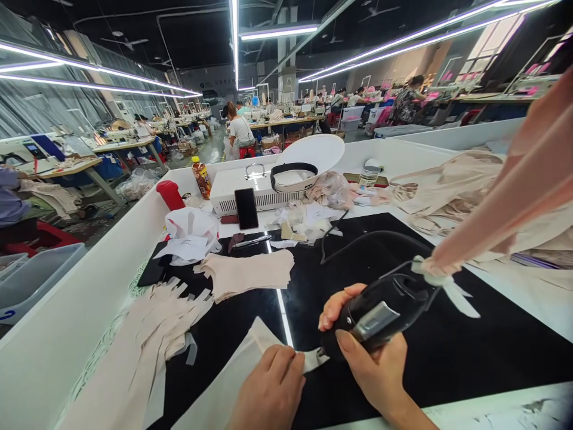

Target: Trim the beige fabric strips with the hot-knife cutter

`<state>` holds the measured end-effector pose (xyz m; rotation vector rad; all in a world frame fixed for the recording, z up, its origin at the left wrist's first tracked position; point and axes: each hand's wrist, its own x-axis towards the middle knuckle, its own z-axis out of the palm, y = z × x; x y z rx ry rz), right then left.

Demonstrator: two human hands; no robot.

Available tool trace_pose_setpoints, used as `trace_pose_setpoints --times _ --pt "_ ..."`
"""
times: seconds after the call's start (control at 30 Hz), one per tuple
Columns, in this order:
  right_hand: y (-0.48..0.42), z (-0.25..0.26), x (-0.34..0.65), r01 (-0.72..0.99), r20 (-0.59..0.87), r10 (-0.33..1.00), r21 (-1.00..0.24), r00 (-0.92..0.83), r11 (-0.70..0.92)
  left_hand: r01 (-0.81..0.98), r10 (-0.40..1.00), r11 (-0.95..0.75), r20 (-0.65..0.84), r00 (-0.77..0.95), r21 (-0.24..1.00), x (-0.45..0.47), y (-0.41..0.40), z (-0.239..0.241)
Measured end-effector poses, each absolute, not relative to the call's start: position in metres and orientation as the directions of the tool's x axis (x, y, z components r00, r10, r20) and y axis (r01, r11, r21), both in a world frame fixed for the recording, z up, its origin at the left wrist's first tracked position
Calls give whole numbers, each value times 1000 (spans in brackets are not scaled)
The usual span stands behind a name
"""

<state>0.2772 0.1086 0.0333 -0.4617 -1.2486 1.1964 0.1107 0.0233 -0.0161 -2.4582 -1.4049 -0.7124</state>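
My right hand (371,352) is wrapped around a black corded power tool (380,316), held tilted with its small metal tip low at the left. That tip touches or hovers just over the narrow end of a pale fabric piece (215,382); I cannot tell which. My left hand (273,385) is closed over this piece beside the tip, fingers together and pressing it against the black mat (313,298); the fingertips are partly hidden. A twisted pink fabric strip (501,197) is tied at the tool's rear end and runs up to the right.
Cut beige pieces lie in a stack (250,272) and a loose pile (147,334) at the left. Behind stand a phone (246,209), a white vented box (224,191) and a drink bottle (201,178). Beige fabric (461,179) heaps at the right. A low white wall (102,269) edges the table.
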Motion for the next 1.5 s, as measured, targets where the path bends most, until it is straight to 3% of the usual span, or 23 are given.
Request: trace_pose_setpoints --times 0.27,0.67,0.93,1.5 --pt "106 40 278 -406 503 853 -815 -140 414 879 718 -474 555 420 -52 108 20 -22" --pt "106 38 281 -414 499 852 -818 -162 400 880 715 -474 570 404 -31 105 18 -29" --pt "107 46 264 -517 474 876 -773 -85 368 875 704 -484 581 408 -29 103 16 -35" --pt "106 43 251 -521 437 892 -792 -118 319 871 769 -490 487 413 35 100 13 -46"
